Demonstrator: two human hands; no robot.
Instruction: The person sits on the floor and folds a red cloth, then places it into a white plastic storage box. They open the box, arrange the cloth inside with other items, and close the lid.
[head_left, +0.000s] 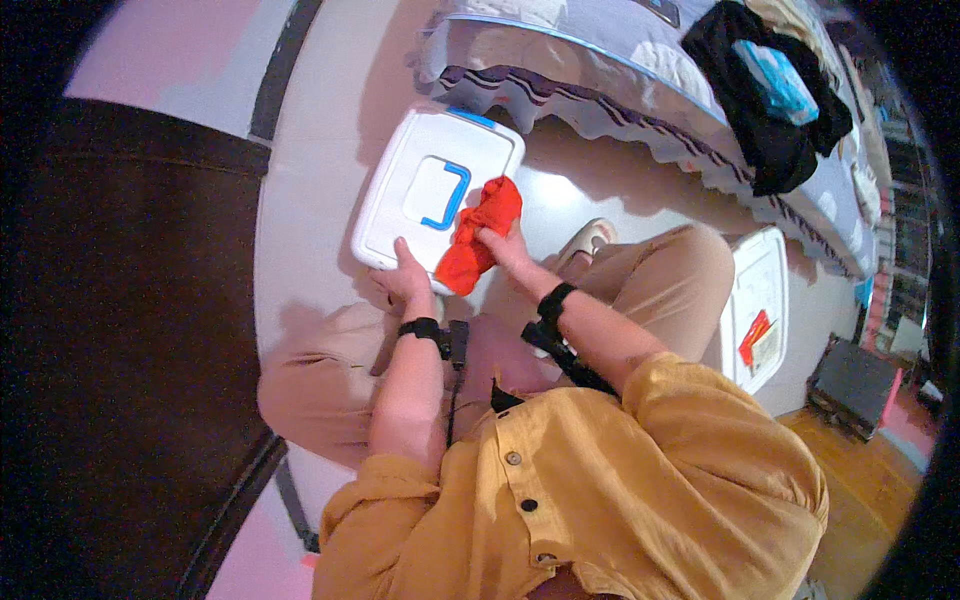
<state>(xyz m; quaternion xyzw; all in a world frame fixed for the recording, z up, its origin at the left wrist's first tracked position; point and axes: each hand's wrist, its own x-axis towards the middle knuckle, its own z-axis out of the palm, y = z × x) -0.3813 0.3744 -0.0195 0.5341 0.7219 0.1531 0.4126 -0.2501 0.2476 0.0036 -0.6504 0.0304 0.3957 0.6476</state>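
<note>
A white plastic storage box (394, 187) with a lid and a blue carry handle (459, 196) lies in front of me on the pale floor. My left hand (406, 279) grips its near left corner, thumb on top of the lid and fingers at the side. In my right hand (504, 244) is a bunched red cloth (469, 255), pressed against the right part of the lid and its edge. The cloth hides the lid's lower right side. Dark straps with small devices are on both wrists.
A bed with a frilled cover (585, 67) stands ahead, bearing black clothing (750, 142) and a blue packet (780, 82). Another white lid or box (776, 292) with red and pale packets is at right. Dark wooden furniture (135, 322) fills the left.
</note>
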